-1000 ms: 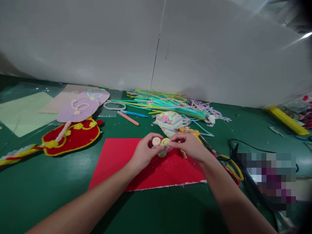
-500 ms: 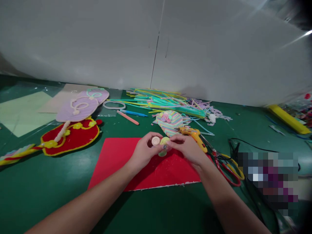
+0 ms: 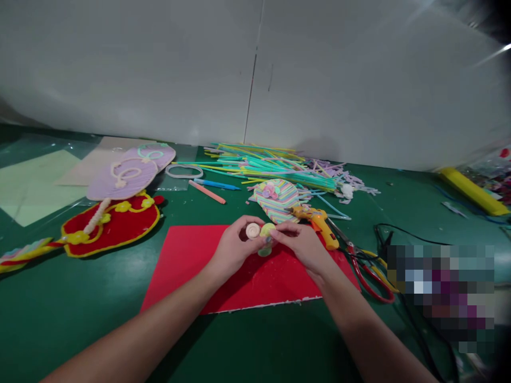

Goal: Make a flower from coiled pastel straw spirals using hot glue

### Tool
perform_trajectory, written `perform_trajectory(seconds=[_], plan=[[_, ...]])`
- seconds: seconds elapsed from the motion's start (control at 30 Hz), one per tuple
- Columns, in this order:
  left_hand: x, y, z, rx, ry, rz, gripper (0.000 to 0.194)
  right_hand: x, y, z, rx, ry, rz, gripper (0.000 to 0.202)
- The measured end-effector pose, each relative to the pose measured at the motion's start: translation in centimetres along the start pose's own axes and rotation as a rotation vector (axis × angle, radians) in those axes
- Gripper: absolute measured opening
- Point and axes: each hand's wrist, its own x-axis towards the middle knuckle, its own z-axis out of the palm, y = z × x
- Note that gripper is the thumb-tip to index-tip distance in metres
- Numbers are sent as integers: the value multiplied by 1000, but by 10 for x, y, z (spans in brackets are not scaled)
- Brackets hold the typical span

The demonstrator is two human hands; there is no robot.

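Note:
Above a red sheet [image 3: 179,260], both my hands hold a small cluster of rolled pipe-cleaner coils. A cream coil [image 3: 253,230] shows by the thumb and fingers of my left hand [image 3: 231,247], which is closed around the cluster's left side. On the right, my right hand [image 3: 301,244] pinches a yellow coil [image 3: 268,229] with thumb and forefinger. A pale green piece [image 3: 264,251] hangs below; fingertips hide where the coils meet. Just behind my right hand lie a yellow-orange glue gun [image 3: 329,234] and a striped pastel fan-shaped piece [image 3: 275,197] bearing pink and green coils.
A heap of loose pipe cleaners [image 3: 275,170] lies by the wall. Two markers [image 3: 217,184] rest left of it. Purple fans [image 3: 123,173] and a red, yellow-edged fan [image 3: 131,223] lie at left. Red-handled scissors [image 3: 371,282] and a black cord [image 3: 415,231] are at right.
The view has shifted slightly. Both hands keep nearly the same hold on the coils, with only very small finger movement.

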Motion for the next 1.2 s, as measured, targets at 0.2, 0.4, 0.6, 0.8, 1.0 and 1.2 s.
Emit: perform_trajectory(seconds=[0.2,0.4,0.6,0.8,1.0,1.2], plan=[[0,-2,0,-12,0,12,30,0,1,3,1,33,-8,20],[0,-2,0,-2,-3,20,29,1,3,4,-15,45,-12,21],[0,0,0,11,16,11,28,1,3,2,12,34,11,25],[0,0,1,-2,16,14,28,3,6,-6,48,-3,1,27],[0,0,0,11,0,18,26,5,3,-13,-20,-22,-62,25],[0,1,2,19,1,21,26,3,-6,-16,-189,-74,-151,17]])
